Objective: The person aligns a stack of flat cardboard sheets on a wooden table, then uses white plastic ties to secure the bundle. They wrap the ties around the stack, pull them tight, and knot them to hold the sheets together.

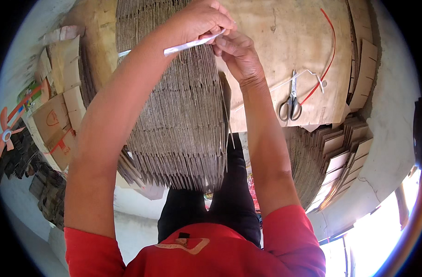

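A thick bundle of flattened cardboard sheets (183, 124) stands on edge in front of me, resting against my legs. My left hand (199, 21) is closed on a white plastic strap (190, 45) that runs across the top of the bundle. My right hand (238, 53) meets it at the strap's end, fingers pinched on the strap just under my left hand. A thin loose tail of strap (228, 122) hangs down the bundle's right side.
Grey-handled scissors (290, 104) lie on a flat cardboard stack (285, 41) to the right, beside a red strap (329, 55) and a white one. More stacked cardboard (340, 157) sits at the lower right, printed cartons (54, 120) at the left.
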Demonstrator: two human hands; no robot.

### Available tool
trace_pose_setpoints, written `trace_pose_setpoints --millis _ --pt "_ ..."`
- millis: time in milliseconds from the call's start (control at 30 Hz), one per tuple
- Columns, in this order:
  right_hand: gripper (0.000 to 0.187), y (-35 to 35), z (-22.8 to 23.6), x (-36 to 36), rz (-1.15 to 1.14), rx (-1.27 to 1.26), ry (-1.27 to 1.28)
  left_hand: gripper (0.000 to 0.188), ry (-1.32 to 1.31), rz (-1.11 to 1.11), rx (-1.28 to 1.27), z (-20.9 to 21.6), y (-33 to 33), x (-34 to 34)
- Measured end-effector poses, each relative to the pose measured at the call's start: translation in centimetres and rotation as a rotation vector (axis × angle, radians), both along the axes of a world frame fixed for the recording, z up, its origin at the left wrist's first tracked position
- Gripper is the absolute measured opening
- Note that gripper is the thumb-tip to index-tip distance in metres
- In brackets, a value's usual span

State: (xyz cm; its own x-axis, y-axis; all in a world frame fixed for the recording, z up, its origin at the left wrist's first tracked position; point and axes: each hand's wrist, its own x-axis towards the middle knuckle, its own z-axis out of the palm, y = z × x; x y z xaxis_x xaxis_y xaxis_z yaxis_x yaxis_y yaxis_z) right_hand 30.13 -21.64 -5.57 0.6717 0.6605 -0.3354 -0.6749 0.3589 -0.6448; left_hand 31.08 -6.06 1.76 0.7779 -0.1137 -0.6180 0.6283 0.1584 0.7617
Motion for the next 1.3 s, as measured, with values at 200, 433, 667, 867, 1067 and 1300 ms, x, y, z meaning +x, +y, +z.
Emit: trace_pose_setpoints --millis 200,433,667,867,1067,1300 --pt "0.012 -0.1 0.0 0.3 -0.028 0.027 0.147 0.028 -0.140 -0.107 0.350 0.7 1.2 -1.0" --pt "0.013 0.0 -0.4 -0.1 -0.037 0.068 0.109 0.021 -0.570 -0.235 0.810 -1.4 0.2 -4.5" --pt "0.010 1.2 -0.2 -0.3 -0.186 -0.073 0.084 0.008 -0.327 0.233 0.730 -1.6 -2.4 -5.4" --pt "0.019 1.0 0.7 -1.6 -0.257 -0.327 -0.214 0.009 -0.098 0.324 0.597 -1.7 -1.8 -4.6" --pt "0.020 1.9 1.0 -1.9 -0.297 -0.543 -0.680 0.011 -0.068 0.254 0.510 -1.3 -0.9 -4.7" --pt "0.015 -0.1 2.8 1.3 0.194 -0.441 -0.283 0.010 -0.177 0.143 0.482 -0.6 -0.2 -5.9"
